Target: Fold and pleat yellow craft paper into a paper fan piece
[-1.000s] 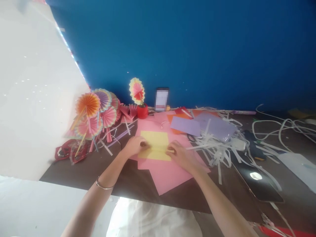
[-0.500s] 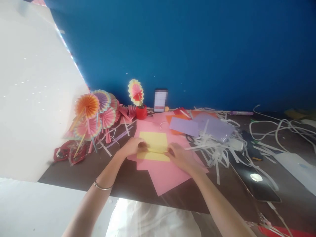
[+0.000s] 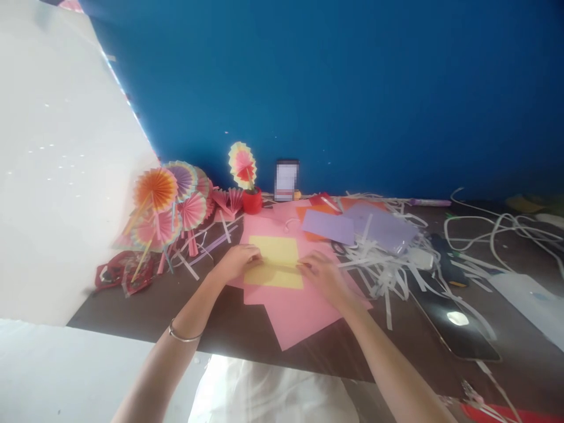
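Note:
A yellow sheet of paper (image 3: 275,279) lies on pink paper sheets (image 3: 293,329), with a fold line or raised crease running across its middle. My left hand (image 3: 238,262) grips the left end of that crease, thumb and fingers pressed together. At the right end my right hand (image 3: 324,275) pinches the paper between thumb and forefinger. The other fingers of both hands are curled and partly hidden.
Pleated paper fans (image 3: 155,189) stand at the left, near a red pot (image 3: 252,201) holding another fan. To the right lie purple paper (image 3: 328,226), tangled white strips (image 3: 388,276), a dark phone (image 3: 458,326) and white cables (image 3: 497,229). A small screen (image 3: 286,179) leans against the blue wall.
Both hands have shifted very slightly up at the crease, and the right fingers have drawn closer together. The yellow paper's folded ridge looks flatter, while the pink sheets stay in place.

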Demonstrator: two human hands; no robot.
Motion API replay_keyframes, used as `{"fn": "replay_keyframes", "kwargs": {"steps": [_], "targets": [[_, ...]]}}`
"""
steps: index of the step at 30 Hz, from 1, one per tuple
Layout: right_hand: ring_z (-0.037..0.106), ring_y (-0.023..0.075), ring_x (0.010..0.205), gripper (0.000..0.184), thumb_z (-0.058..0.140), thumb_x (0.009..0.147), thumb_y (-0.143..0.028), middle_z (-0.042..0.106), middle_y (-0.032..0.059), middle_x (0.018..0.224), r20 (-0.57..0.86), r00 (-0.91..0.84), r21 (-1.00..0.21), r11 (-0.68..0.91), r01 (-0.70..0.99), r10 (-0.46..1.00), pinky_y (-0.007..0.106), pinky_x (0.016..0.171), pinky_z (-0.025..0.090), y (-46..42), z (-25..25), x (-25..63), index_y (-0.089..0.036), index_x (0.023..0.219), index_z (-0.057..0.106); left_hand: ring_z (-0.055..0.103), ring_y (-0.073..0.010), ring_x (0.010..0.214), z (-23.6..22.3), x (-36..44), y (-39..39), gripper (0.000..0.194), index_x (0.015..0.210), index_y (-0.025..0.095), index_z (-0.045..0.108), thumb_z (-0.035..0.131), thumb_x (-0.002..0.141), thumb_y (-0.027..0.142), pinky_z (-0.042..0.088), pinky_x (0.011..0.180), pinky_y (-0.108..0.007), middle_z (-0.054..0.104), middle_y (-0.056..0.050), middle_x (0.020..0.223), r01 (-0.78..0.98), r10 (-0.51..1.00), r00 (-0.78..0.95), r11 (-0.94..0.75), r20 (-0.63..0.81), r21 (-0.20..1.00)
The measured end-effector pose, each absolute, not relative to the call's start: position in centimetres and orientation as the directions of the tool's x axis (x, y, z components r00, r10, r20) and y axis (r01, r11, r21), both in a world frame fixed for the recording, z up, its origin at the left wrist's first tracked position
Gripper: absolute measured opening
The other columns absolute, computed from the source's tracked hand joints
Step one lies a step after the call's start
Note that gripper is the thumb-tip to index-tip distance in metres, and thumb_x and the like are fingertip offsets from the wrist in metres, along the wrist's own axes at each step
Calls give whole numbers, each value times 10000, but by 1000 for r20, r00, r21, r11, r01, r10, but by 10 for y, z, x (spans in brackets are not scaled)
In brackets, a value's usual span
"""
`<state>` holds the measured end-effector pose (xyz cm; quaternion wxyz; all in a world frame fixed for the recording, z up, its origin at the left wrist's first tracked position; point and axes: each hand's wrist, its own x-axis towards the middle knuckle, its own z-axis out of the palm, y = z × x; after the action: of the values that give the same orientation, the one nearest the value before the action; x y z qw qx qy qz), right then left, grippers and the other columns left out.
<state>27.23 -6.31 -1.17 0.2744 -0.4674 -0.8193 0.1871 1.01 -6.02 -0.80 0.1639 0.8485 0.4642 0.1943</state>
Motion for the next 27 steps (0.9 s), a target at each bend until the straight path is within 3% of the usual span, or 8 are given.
{"fn": "replay_keyframes", "kwargs": {"steps": [8, 12, 15, 19, 27], "targets": [[604, 191, 773, 189, 543, 811, -360, 646, 44, 821, 378, -253, -661, 450, 600, 891, 336, 686, 501, -67, -9, 268, -225, 741, 655, 550, -136, 737, -9, 11, -60, 195, 759, 180, 605, 484, 877, 277, 410, 652, -241, 615, -23, 752, 713, 810, 502, -586, 303, 384], [611, 190, 775, 174, 561, 803, -353, 656, 44, 822, 371, -247, -702, 445, 557, 895, 332, 676, 516, -67, -12, 268, -219, 744, 656, 558, -147, 722, -13, 12, -59, 199, 743, 175, 597, 491, 869, 287, 416, 669, -266, 616, -25, 731, 763, 808, 503, -582, 307, 282], [608, 188, 775, 174, 528, 826, -312, 647, 44, 801, 424, -278, -654, 504, 564, 862, 343, 694, 519, -69, -14, 266, -227, 753, 660, 587, -187, 857, -15, 17, -62, 137, 838, 179, 613, 521, 846, 279, 414, 823, -349, 657, -45, 850, 803, 803, 488, -567, 342, 183], [605, 186, 785, 214, 470, 856, -280, 640, 43, 808, 485, -322, -551, 570, 609, 813, 354, 720, 520, -74, -11, 262, -246, 798, 673, 542, -208, 1099, -16, 31, -68, 250, 1080, 225, 575, 511, 860, 325, 325, 1003, -428, 643, -57, 1108, 759, 735, 537, -635, 413, 142], [617, 201, 858, 191, 499, 859, -373, 646, 49, 904, 541, -289, -522, 585, 620, 790, 360, 771, 524, -80, -15, 259, -266, 912, 648, 614, -159, 1024, -24, 37, -69, 251, 1092, 188, 564, 400, 905, 150, 448, 950, -344, 658, -53, 1114, 662, 598, 648, -749, 471, 40]]}}
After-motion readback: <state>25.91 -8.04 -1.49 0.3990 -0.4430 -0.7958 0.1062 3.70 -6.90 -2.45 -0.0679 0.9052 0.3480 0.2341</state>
